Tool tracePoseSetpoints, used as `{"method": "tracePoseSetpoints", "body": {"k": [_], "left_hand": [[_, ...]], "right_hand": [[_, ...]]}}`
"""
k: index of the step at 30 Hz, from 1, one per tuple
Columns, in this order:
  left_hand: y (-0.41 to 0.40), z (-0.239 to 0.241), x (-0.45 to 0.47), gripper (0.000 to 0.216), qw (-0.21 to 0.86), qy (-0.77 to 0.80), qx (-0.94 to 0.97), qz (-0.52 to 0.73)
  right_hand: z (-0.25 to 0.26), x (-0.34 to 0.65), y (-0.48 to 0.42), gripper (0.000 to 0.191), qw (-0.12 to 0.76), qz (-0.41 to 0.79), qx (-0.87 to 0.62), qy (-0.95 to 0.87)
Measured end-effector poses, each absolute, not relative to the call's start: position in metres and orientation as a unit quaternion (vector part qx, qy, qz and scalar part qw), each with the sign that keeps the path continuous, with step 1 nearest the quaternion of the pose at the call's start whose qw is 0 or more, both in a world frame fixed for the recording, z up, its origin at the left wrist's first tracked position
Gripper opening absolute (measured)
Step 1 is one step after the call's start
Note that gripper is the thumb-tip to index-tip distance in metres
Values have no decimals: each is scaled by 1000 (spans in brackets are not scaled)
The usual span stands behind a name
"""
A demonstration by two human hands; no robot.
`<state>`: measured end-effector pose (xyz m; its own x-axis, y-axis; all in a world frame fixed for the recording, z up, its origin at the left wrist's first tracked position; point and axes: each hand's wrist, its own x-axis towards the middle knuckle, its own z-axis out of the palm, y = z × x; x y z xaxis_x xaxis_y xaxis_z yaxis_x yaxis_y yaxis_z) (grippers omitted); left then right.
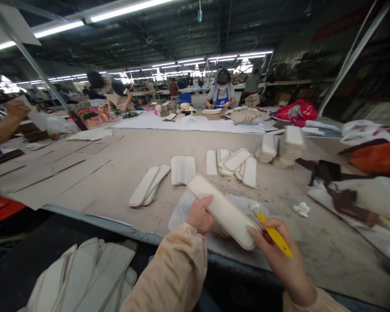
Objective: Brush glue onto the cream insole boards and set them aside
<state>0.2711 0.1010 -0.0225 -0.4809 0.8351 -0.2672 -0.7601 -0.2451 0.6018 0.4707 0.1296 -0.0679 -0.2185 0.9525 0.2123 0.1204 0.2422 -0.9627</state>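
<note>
My left hand (199,215) is closed around a long cream-white oblong pad (222,210), thumb on its top face, holding it tilted above the table's near edge. My right hand (279,255) grips a yellow-handled brush (273,232) and its fingertips touch the pad's near end. The brush's pale bristles point up beside the pad. Under both hands a thin clear sheet (182,212) lies on the brown table (133,147). More hidden pads seem stacked beneath the held one.
Several matching pads lie on the table: a pair (147,186), a folded one (183,170), a loose group (235,164), stacks (284,147). Below the table edge sits a pile of pads (84,277). Crumpled tissue (301,209), brown straps (344,201). Other people work at left (6,121) and across (221,93).
</note>
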Motion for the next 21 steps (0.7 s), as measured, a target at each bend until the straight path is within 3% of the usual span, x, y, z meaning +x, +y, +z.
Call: {"method": "tracePoseSetpoints", "body": {"k": [21], "left_hand": [[99,-24,274,31,503,329,121,790]], "right_hand": [[-76,475,132,45,434,377,-481,-662]]}}
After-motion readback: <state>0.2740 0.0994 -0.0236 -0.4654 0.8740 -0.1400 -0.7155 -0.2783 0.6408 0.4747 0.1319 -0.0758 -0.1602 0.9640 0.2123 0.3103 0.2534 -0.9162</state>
